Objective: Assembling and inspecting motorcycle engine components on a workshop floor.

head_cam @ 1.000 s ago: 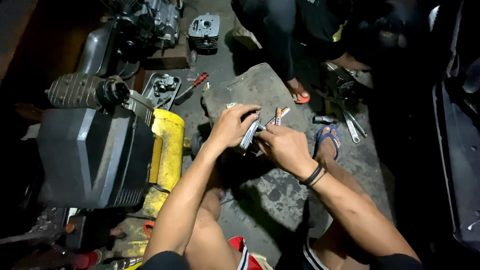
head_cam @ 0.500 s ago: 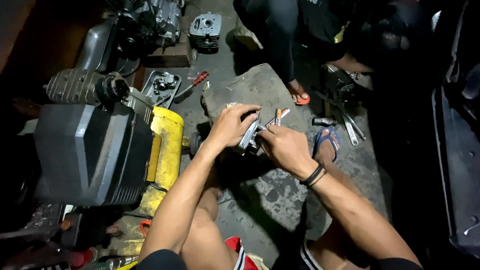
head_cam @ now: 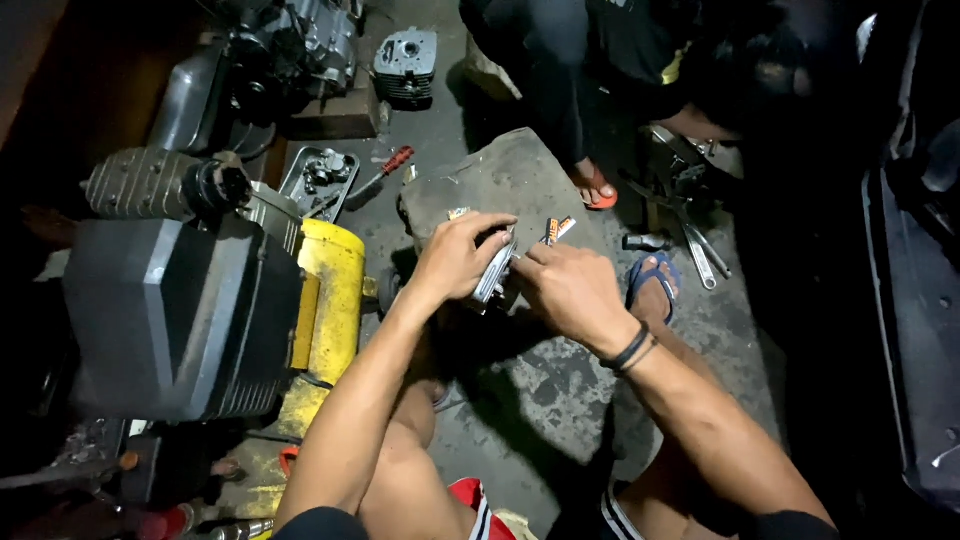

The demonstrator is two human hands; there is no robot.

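Near the frame's centre, the left hand [head_cam: 458, 258] is wrapped closed around a small ribbed metal part [head_cam: 493, 275], while the right hand [head_cam: 572, 290] pinches at its edge, fingers curled; whether it grips anything is unclear in the dim light. A slip could drop the part onto the grey floor mat [head_cam: 500, 180] below.

Dim scene; light falls from above onto the middle floor [head_cam: 560, 400], sharp there. Right and far-left edges sink into black shadow, slightly bent by the lens.
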